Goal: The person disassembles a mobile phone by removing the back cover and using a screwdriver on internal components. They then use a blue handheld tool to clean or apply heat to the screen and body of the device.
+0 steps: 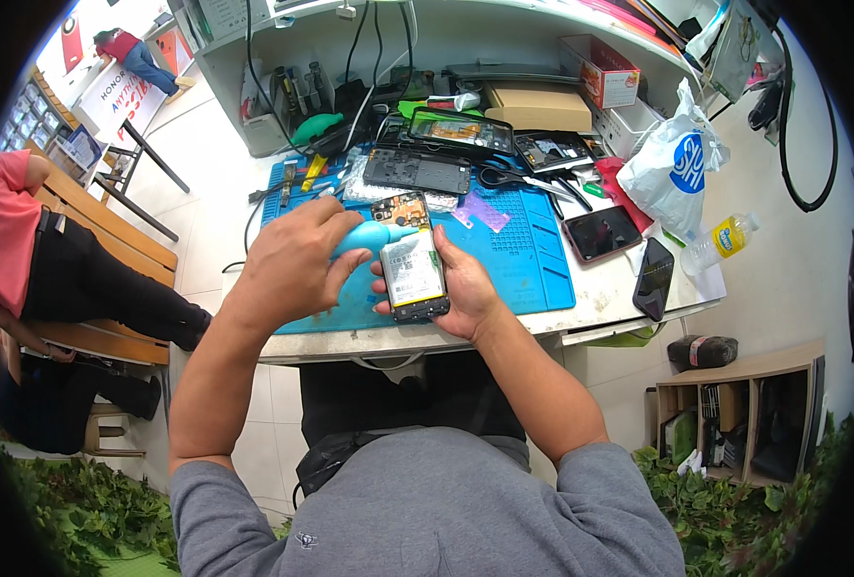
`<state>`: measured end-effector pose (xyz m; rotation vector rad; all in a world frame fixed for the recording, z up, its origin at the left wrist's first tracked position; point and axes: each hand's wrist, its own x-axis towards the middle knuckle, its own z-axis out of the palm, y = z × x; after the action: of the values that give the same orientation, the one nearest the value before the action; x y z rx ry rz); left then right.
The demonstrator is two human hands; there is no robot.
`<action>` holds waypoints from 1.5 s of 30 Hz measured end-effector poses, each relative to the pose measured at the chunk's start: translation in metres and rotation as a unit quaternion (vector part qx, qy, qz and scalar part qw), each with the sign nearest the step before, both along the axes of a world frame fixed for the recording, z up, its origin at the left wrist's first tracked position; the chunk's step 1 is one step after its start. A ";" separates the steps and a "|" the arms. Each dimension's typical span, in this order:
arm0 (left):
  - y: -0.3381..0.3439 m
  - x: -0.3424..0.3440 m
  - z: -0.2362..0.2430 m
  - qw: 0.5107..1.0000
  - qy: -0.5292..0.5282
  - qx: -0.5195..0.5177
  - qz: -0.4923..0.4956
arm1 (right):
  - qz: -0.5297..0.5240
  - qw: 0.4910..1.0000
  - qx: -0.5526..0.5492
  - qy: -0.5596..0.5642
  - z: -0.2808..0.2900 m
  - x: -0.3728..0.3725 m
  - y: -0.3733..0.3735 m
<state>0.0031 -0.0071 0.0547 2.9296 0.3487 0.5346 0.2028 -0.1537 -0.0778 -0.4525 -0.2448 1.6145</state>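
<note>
My left hand [297, 252] is wrapped round a light blue squeeze bulb [361, 238] with a narrow nozzle. The nozzle lies over the upper part of an opened smartphone [413, 279], by the edge of its battery. From the right side, my right hand [467, 287] grips this phone, fingers beneath and thumb along its edge. Its back is off; the pale battery and a copper-coloured board area at the top are exposed. Below the phone lies a blue repair mat [532, 252]. Beyond it rest a dark phone frame [417, 171] and a purple film piece [484, 212].
Black-handled scissors [504, 179], phone parts and boxes crowd the bench's far side. At right are a red-edged phone [602, 234], a black phone [654, 279], a plastic bag [672, 168] and a bottle [720, 242]. People [81, 260] are at the left.
</note>
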 end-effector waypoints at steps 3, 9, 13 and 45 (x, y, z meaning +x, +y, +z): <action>-0.004 0.001 0.001 1.000 -0.007 0.012 -0.003 | -0.013 1.000 -0.009 -0.020 0.005 -0.003 -0.001; -0.012 0.003 0.004 1.000 -0.008 0.025 0.002 | -0.035 0.998 -0.029 -0.032 0.009 -0.008 0.000; -0.019 0.004 0.005 0.999 -0.022 0.034 0.001 | -0.057 0.997 -0.050 -0.033 0.015 -0.013 -0.001; -0.072 0.008 -0.010 0.994 -0.087 -0.029 0.058 | -0.277 0.960 0.017 -0.048 0.010 -0.062 0.013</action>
<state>0.0115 -0.0787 0.0452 2.7937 0.5053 0.7748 0.1406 -0.1410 -0.0682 -0.5203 -0.1961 1.0406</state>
